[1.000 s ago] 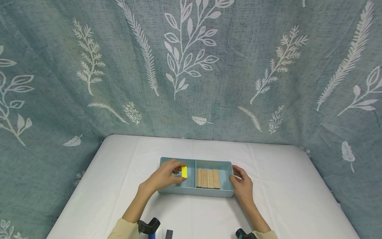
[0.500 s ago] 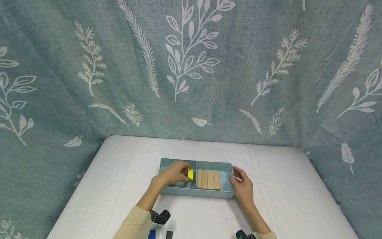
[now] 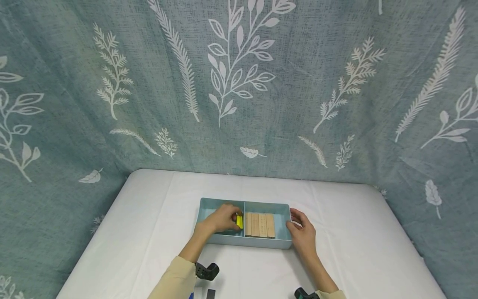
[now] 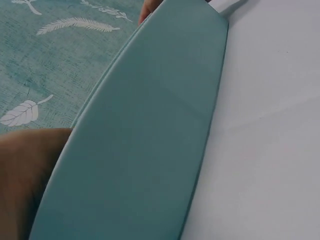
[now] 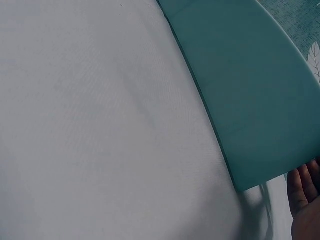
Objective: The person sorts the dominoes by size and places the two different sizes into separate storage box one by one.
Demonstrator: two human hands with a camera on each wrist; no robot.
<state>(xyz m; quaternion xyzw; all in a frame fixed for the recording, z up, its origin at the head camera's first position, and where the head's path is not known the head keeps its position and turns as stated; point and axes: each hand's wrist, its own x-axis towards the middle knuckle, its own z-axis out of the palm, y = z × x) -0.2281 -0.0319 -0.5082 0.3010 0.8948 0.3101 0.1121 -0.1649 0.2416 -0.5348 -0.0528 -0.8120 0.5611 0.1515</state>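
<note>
White cloth covers the surface (image 3: pixel 149 216), with a leaf-print teal curtain (image 3: pixel 239 83) hung behind it.

Yellow block (image 3: pixel 239 221): pinched in your left hand (image 3: pixel 221 219), low inside the left compartment of the teal tray (image 3: pixel 246 242), right against the centre divider. A second ago you held it higher and further left, near the middle of that compartment; half a second ago it was already sliding toward the divider. Now it sits lower, mostly hidden by your fingers. Read: the block is being seated at the compartment's right-hand edge, and your grip has not yet let go.

Right compartment: four plain wooden blocks (image 3: pixel 259 224) lying side by side, touching, in a neat row. Left compartment: only the yellow block shows; your hand hides much of the floor.

Right hand (image 3: pixel 302 232): fingers curled round the tray's right end wall, steadying it. Same place as a second ago.

Wrist views: left shows only the tray's outer wall (image 4: pixel 150 150) and a bit of your hand; right shows the wall (image 5: pixel 250 90), the cloth and your fingertips (image 5: pixel 305 192) at the corner.

Near edge: dark wrist-camera mounts (image 3: pixel 206 271) above your pale yellow sleeves (image 3: pixel 173 282).
</note>
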